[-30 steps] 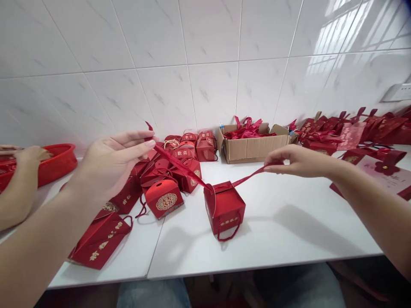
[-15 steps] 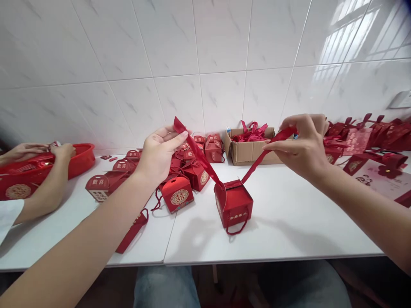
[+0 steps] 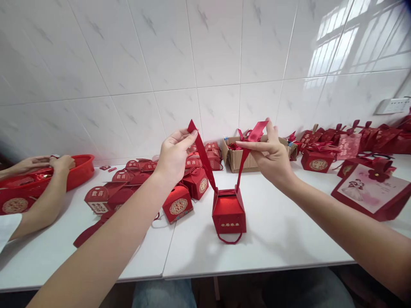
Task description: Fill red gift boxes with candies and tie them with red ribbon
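Though ribbon-threaded, upright red box

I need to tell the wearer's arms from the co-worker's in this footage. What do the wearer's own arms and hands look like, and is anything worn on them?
Both forearms are bare up to the picture's edge: no sleeves, gloves, watch or bracelets. The left hand and right hand show no rings; the nails look short and unpainted. The co-worker's arm at far left ends in a white sleeve.
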`<control>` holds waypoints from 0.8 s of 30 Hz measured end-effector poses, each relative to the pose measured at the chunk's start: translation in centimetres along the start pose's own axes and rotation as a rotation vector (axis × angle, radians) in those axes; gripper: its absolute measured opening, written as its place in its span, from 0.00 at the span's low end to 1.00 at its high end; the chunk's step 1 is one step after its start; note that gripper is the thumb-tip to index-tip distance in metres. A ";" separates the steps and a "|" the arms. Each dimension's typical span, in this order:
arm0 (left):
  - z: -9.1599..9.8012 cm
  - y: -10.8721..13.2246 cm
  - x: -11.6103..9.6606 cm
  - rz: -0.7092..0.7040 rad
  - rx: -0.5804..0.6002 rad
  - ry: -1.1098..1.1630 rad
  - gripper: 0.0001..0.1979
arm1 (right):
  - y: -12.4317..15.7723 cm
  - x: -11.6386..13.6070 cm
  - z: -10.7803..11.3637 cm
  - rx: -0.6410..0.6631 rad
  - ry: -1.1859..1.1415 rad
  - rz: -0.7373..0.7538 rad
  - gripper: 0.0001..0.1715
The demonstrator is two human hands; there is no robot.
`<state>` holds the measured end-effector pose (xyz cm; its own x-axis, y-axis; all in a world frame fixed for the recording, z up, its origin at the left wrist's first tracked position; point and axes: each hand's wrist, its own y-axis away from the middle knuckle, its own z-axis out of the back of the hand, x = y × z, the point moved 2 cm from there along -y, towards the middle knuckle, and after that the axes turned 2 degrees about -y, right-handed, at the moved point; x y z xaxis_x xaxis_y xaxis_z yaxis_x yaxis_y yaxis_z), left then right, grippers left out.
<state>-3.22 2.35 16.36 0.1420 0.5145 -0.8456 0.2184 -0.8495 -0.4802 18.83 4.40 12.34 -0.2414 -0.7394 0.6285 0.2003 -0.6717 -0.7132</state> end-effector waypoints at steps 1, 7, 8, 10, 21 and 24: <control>-0.1 0.0 0.0 0.001 0.005 0.000 0.09 | 0.1 0.0 0.0 -0.025 0.001 0.027 0.16; -0.6 0.8 -0.2 -0.003 -0.025 -0.029 0.09 | 0.2 0.3 0.2 -0.035 0.029 0.095 0.17; -0.6 0.9 -0.3 -0.007 -0.019 -0.036 0.09 | 0.2 0.5 0.3 -0.060 0.034 0.065 0.18; -0.7 1.0 -0.4 -0.018 -0.005 -0.048 0.08 | 0.1 1.1 0.3 -0.070 -0.011 0.006 0.19; -1.6 0.4 -0.7 -0.083 0.026 -0.081 0.08 | -1.0 2.3 -0.3 -0.016 -0.174 -0.053 0.36; -1.6 0.5 -0.7 -0.104 0.010 -0.077 0.09 | -1.4 2.5 -0.2 0.014 -0.229 -0.120 0.37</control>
<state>-1.61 1.77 17.07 0.0442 0.5897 -0.8064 0.2185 -0.7934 -0.5681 17.77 3.52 14.90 -0.0428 -0.6447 0.7632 0.1963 -0.7545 -0.6263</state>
